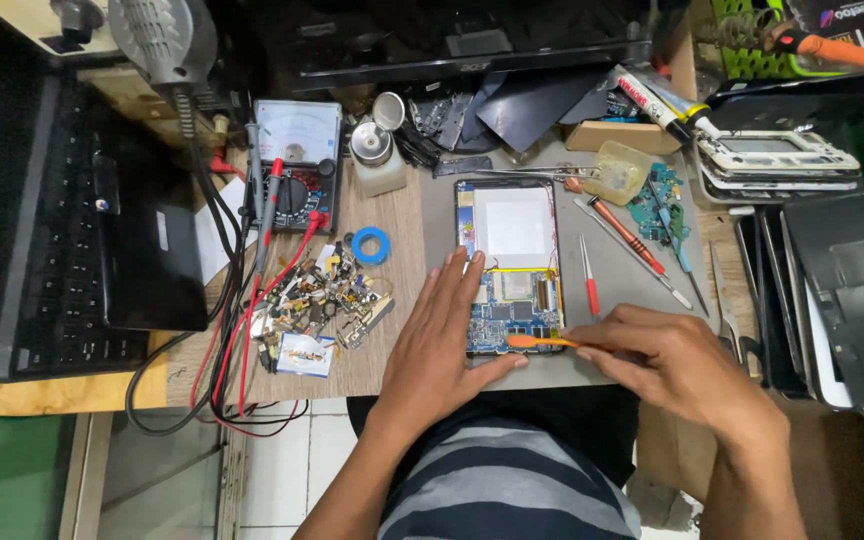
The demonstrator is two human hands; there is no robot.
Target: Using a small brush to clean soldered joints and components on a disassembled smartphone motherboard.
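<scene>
Two hands work over an opened tablet with its back cover off (508, 265), which lies on the grey mat (612, 370) at the centre of the worktop, its white battery panel toward twelve o'clock and its blue circuit board toward six. The left hand (442, 345) lies flat and spread, empty, with fingertips on the tablet's nine o'clock edge, pinning it down. The right hand (667, 360) is closed around a thin orange plastic pry tool (537, 341), whose tip rests on the board's lower edge at about six o'clock. Judging by this, the step in hand is prying or probing at the circuit board; a next move would call for light, steady pressure while the flat hand steadies the tablet. At three o'clock lie a red-handled screwdriver (589, 275) and a loose green circuit board (660, 200); at nine o'clock sits a heap of small metal parts (322, 295).
</scene>
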